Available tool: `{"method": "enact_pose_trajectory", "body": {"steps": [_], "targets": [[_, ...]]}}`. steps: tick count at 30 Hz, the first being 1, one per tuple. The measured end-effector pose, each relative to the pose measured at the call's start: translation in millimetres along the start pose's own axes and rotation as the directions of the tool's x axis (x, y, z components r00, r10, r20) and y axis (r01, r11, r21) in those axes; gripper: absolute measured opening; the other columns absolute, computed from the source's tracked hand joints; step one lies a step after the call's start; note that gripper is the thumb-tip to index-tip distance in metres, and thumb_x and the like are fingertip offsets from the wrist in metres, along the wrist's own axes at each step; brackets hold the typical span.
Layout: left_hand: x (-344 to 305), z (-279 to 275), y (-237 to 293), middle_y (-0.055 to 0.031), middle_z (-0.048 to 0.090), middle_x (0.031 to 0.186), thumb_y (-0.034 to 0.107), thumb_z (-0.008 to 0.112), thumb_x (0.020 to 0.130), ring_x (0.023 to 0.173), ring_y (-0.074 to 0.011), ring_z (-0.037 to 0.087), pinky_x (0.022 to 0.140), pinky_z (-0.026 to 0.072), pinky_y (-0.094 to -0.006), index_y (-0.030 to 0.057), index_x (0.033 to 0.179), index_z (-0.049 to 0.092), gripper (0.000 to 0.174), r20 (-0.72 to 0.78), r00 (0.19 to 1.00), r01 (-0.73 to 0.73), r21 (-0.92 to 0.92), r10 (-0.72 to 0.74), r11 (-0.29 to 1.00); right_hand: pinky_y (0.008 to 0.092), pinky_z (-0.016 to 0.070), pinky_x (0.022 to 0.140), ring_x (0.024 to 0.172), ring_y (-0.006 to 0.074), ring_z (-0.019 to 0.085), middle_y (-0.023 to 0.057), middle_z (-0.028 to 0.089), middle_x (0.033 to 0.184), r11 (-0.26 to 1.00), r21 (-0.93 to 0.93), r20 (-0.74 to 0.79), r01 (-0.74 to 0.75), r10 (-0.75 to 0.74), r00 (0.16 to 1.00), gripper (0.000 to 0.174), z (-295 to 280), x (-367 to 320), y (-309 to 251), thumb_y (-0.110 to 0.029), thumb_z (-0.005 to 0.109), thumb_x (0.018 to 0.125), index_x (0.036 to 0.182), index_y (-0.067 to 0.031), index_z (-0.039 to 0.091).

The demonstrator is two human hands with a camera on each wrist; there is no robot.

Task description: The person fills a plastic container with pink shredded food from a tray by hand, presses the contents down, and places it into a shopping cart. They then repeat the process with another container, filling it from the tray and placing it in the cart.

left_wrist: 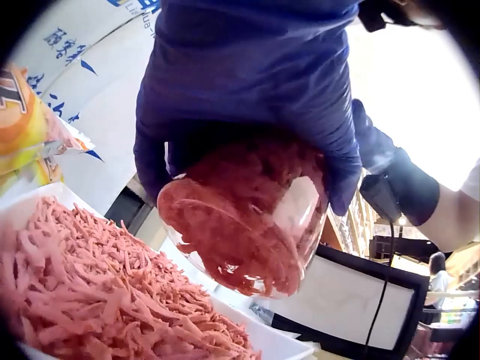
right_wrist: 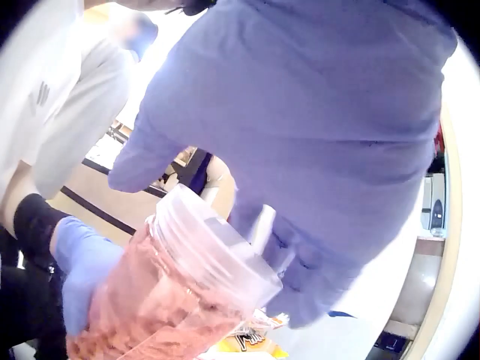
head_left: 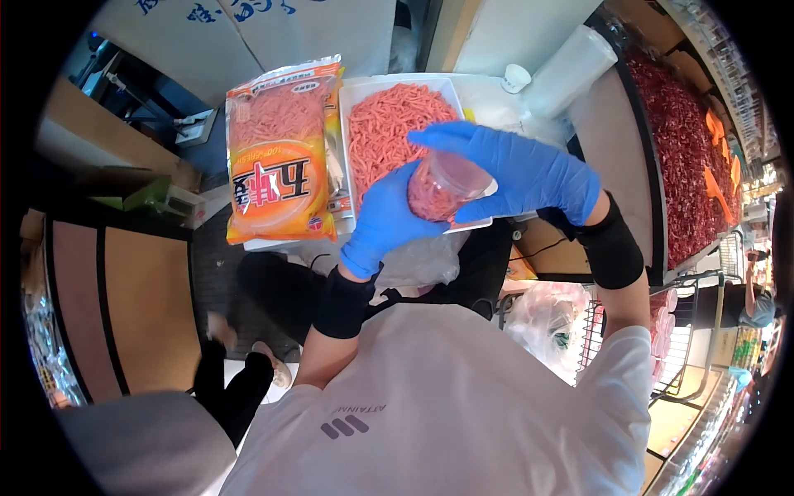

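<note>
A clear plastic jar [head_left: 438, 186] packed with pink shreds is tilted between my two gloved hands, over the right part of a white tray [head_left: 456, 93] heaped with the same pink shreds [head_left: 395, 124]. My left hand [head_left: 389, 217], in a blue glove, grips the jar round its body; in the left wrist view its fingers curl down both sides. The blue-gloved right hand [head_left: 529, 169] spans the jar's translucent mouth end [right_wrist: 217, 244], its fingers stretched past it. Between the right fingers and the mouth end a thin white edge [right_wrist: 262, 227] shows; cannot tell what it belongs to.
Left of the tray lies a large orange printed bag [head_left: 281, 157] of pink shreds. A white paper cup [head_left: 515, 78] and a roll of clear plastic bags [head_left: 571, 70] stand behind. At the right is a bin of dark red pieces [head_left: 674, 157]. Another person's legs [head_left: 236, 384] show at lower left.
</note>
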State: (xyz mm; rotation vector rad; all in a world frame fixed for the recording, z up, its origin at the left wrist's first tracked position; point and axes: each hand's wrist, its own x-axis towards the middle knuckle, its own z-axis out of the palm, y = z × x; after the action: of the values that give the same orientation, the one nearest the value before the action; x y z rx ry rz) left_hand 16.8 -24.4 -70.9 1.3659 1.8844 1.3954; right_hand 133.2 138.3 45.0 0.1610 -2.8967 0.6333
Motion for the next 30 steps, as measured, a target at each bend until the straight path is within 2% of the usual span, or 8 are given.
{"method": "enact_pose_trajectory", "body": {"steps": [2,5,8,13,19,23,28,30], "targets": [[-0.1,0.6,-4.8,-0.0182,0.067,0.112,0.033,0.088,0.056,0.100,-0.0353,0.066,0.089,0.0523,-0.0416,0.0049,0.126,0.057,0.082,-0.004,0.999,-0.043,-0.035,0.043,0.998,0.0395,0.0527,0.085,0.097,0.0340,0.067,0.0187,0.068,0.107,0.970,0.121,-0.085,0.209,-0.199,0.976,0.069,0.4,-1.8,6.9,-0.052,0.076,0.077,0.128,-0.0085,0.058],[-1.7,11.1,-9.6,-0.0176,0.067,0.112,0.030,0.088,0.057,0.100,-0.0347,0.066,0.088,0.0527,-0.0417,0.0041,0.125,0.058,0.080,-0.061,0.996,-0.064,0.067,0.068,0.996,0.0402,0.0532,0.082,0.092,0.0343,0.068,0.0186,0.070,0.100,0.883,-0.151,0.080,-0.445,0.460,0.884,0.080,-6.9,1.6,-28.3,-0.054,0.075,0.076,0.137,-0.0078,0.051],[-1.4,7.3,4.1,-0.0183,0.066,0.112,0.029,0.088,0.058,0.101,-0.0343,0.066,0.089,0.0523,-0.0415,0.0031,0.125,0.057,0.079,-0.080,0.995,-0.057,0.081,0.064,0.995,0.0411,0.0515,0.086,0.099,0.0350,0.066,0.0201,0.066,0.113,0.836,-0.206,0.049,-0.508,0.528,0.848,0.081,-9.0,-3.3,-35.0,-0.054,0.074,0.076,0.139,-0.0081,0.050],[0.2,0.9,3.2,-0.0196,0.065,0.111,0.028,0.088,0.059,0.102,-0.0333,0.065,0.088,0.0517,-0.0418,0.0022,0.125,0.056,0.078,0.082,0.992,-0.073,-0.209,0.092,0.975,0.0417,0.0477,0.094,0.112,0.0335,0.060,0.0182,0.058,0.128,0.964,-0.087,-0.149,0.250,-0.260,0.954,0.063,6.8,-6.0,-1.2,-0.047,0.066,0.086,0.136,-0.0117,0.053],[3.3,18.0,12.8,-0.0180,0.066,0.104,0.023,0.088,0.060,0.096,-0.0321,0.066,0.085,0.0519,-0.0416,0.0014,0.121,0.058,0.071,-0.251,0.966,0.035,0.371,0.064,0.928,0.0446,0.0417,0.103,0.122,0.0374,0.051,0.0192,0.055,0.129,0.705,0.049,-0.007,-0.707,0.708,0.706,0.067,18.9,5.5,-30.4,-0.043,0.067,0.086,0.140,-0.0096,0.048],[-0.5,-4.7,3.3,-0.0098,0.068,0.104,0.017,0.086,0.062,0.093,-0.0182,0.066,0.083,0.0527,-0.0319,0.0013,0.113,0.062,0.059,0.030,0.997,-0.060,-0.168,0.067,0.984,0.0450,0.0455,0.097,0.112,0.0369,0.057,0.0198,0.057,0.123,0.934,-0.074,-0.245,0.349,-0.356,0.902,0.066,26.7,-7.5,-0.2,-0.044,0.067,0.085,0.138,-0.0084,0.050],[1.2,4.7,-25.9,-0.0075,0.067,0.105,0.012,0.083,0.064,0.095,-0.0177,0.065,0.083,0.0513,-0.0306,-0.0004,0.111,0.061,0.054,0.286,0.957,0.008,-0.215,0.055,0.977,0.0442,0.0444,0.098,0.117,0.0396,0.054,0.0221,0.055,0.127,0.988,-0.012,-0.168,-0.155,0.151,0.974,0.074,34.6,-5.9,-22.5,-0.045,0.069,0.080,0.141,-0.0087,0.047],[2.9,11.1,-8.1,-0.0087,0.066,0.108,0.010,0.081,0.064,0.101,-0.0197,0.063,0.086,0.0498,-0.0305,-0.0003,0.115,0.060,0.056,-0.155,0.986,-0.052,0.084,0.065,0.995,0.0441,0.0443,0.098,0.117,0.0399,0.054,0.0226,0.054,0.127,0.932,0.079,-0.212,-0.355,0.363,0.907,0.075,48.3,-3.0,-25.1,-0.046,0.070,0.078,0.140,-0.0087,0.048]]}}
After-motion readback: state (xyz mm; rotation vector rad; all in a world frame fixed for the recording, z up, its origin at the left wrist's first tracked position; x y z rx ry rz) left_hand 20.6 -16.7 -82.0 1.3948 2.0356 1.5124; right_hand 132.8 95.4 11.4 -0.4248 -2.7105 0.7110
